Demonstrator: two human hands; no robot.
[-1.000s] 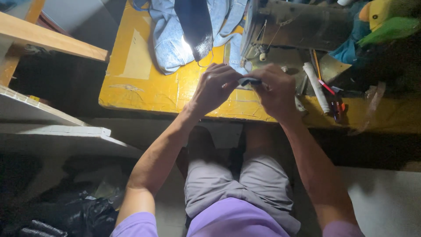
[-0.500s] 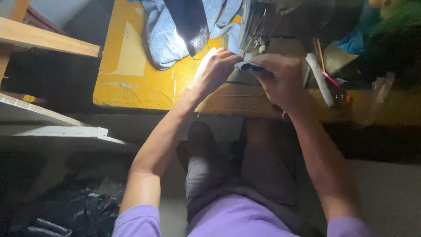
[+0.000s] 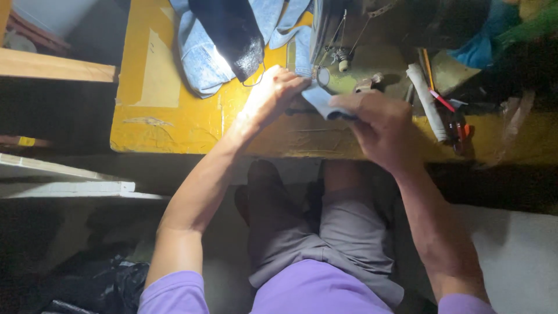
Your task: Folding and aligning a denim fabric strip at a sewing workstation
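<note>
I sit at a yellow sewing table. My left hand and my right hand both pinch a small strip of light blue denim at the table's front edge, just before the needle area of a green sewing machine. The left hand is brightly lit by the machine's lamp. A larger heap of blue denim with a dark cloth on top lies behind my left hand.
A white roll, pencils and scissors with red handles lie at the right of the machine. Wooden boards stand at the left. A black bag lies on the floor beside my knees.
Both hands have shifted the denim strip slightly forward toward the machine's needle area. The view has tilted, so the table sits higher in frame.
</note>
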